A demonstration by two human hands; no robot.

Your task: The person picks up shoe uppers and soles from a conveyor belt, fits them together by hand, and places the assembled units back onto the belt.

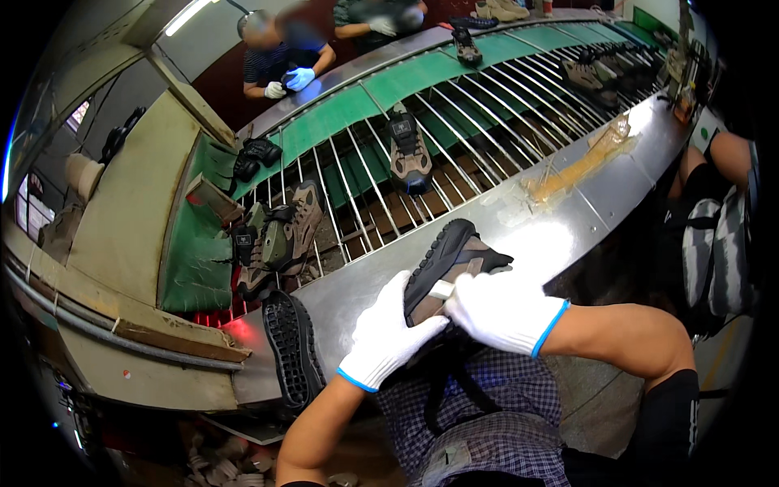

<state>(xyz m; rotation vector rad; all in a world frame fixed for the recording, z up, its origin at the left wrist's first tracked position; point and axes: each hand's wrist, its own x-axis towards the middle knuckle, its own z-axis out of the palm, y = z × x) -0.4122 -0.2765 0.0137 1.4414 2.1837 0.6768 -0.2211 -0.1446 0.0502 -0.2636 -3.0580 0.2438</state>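
Note:
A brown and black shoe (432, 273) is held on its side in front of my body, its thick black sole facing left. My left hand (388, 331), in a white knitted glove, is closed round the shoe from the left. My right hand (505, 312), gloved the same way, has its fingers pinched on a small pale block (442, 290) that touches the side of the shoe. Under my hands, part of the shoe is hidden. To the left of my left hand, a loose black outsole (292, 349) leans at the metal table's edge, tread outward.
A metal ledge (341, 299) borders a conveyor of metal rods (479, 166). One shoe (408, 150) stands on the rods; several more shoes (280, 235) cluster at the left by a machine housing (134, 195). Across the conveyor, a person (280, 61) handles something dark. Dried glue (584, 166) marks the ledge.

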